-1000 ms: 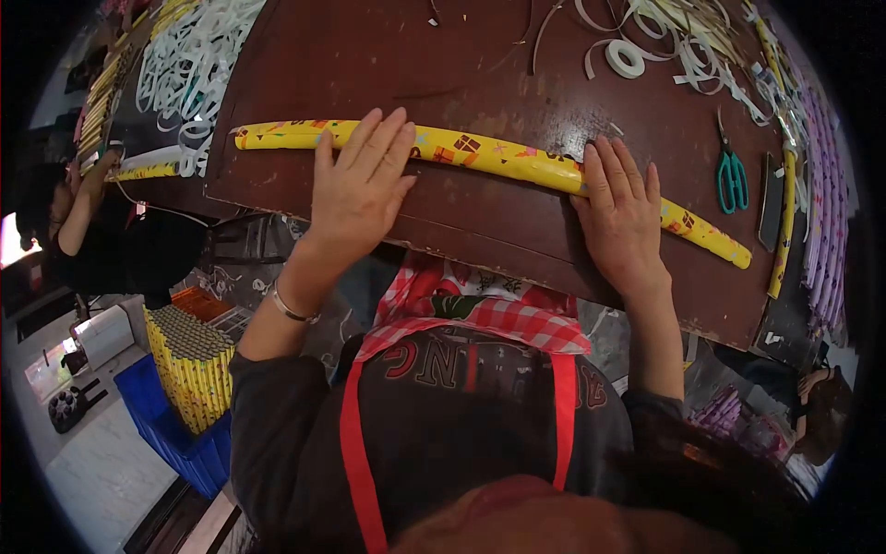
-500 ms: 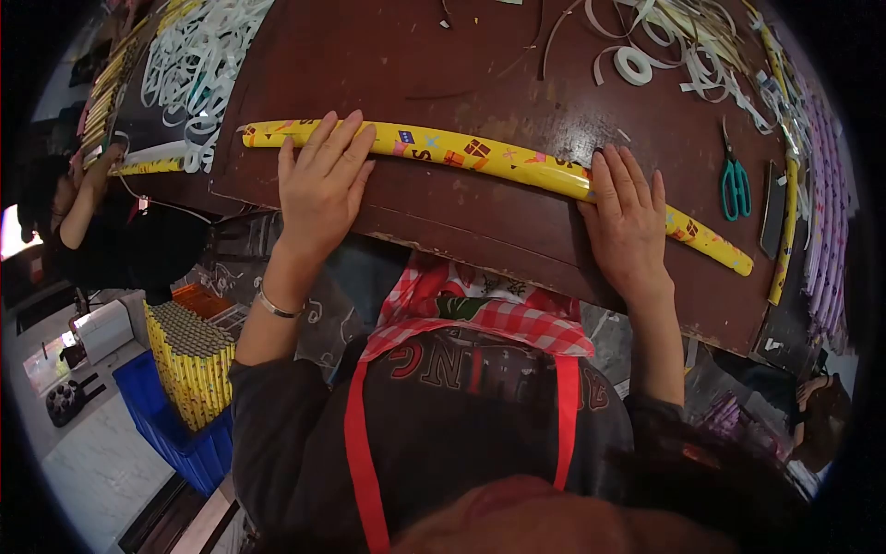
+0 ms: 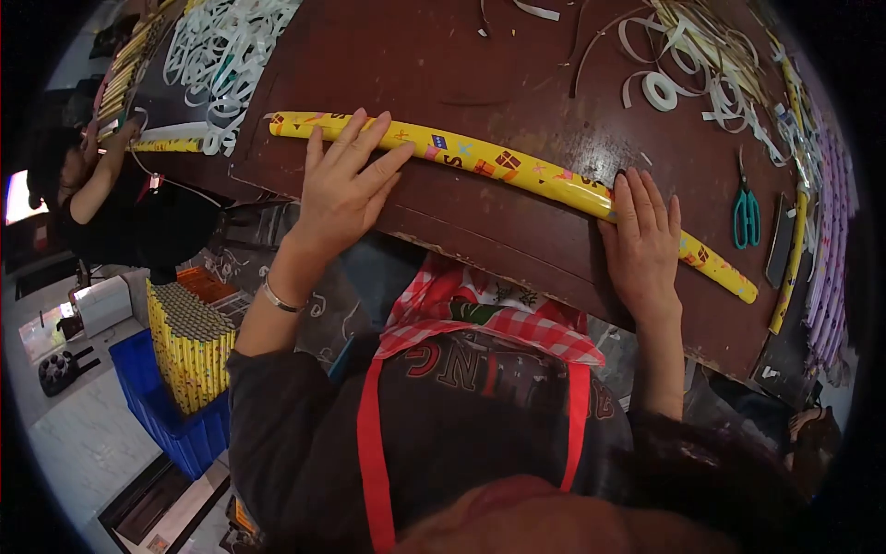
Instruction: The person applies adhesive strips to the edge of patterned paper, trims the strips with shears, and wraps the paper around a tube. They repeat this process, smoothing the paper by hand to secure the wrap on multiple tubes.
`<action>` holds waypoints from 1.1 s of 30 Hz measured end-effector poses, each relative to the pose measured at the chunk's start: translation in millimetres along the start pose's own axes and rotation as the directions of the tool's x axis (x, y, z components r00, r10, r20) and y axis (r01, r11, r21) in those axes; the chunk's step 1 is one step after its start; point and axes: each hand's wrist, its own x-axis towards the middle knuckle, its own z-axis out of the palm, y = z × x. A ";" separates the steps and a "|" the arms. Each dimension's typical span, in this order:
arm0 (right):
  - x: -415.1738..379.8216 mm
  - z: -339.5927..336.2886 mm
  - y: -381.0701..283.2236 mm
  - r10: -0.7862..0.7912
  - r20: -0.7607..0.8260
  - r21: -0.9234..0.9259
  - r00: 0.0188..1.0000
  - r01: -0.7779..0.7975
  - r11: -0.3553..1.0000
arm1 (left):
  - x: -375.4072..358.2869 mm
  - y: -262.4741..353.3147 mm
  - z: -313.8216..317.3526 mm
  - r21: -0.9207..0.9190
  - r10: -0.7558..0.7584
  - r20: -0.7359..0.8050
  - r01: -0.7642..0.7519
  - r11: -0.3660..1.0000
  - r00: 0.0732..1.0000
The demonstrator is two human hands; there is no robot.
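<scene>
Both hands lie flat and open, fingers spread, gripping nothing. Left hand (image 3: 346, 185) sits left of centre, its fingertips resting on the long yellow wrapped roll (image 3: 517, 175) near that roll's left end. The roll runs across the dark brown table (image 3: 443, 65), its long axis going from upper left down to the right edge of the frame, just ahead of both palms. Right hand (image 3: 646, 242) presses on the roll towards its lower right end, so each hand covers one end stretch and the patterned middle lies bare between them. Both hands are on it, neither clearly nearer. Further right, teal scissors (image 3: 746, 214) lie well apart from the fingers. At lower left, a blue crate (image 3: 175, 425) holds upright yellow rolls (image 3: 189, 346).
</scene>
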 end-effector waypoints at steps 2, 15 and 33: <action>0.8 -0.3 -0.7 0.006 0.011 -0.035 1.000 -0.005 0.999 | 5.1 11.3 3.9 -0.089 -0.079 -0.005 0.078 0.993 0.997; -1.9 1.7 2.7 -0.001 0.028 -0.051 1.000 0.003 0.999 | 6.9 18.3 15.2 0.057 -0.272 0.021 0.271 0.961 0.962; -3.0 -0.5 2.8 -0.006 0.032 -0.024 0.999 0.007 1.000 | -29.6 -35.0 0.4 -0.050 -0.360 -0.045 0.358 0.932 0.932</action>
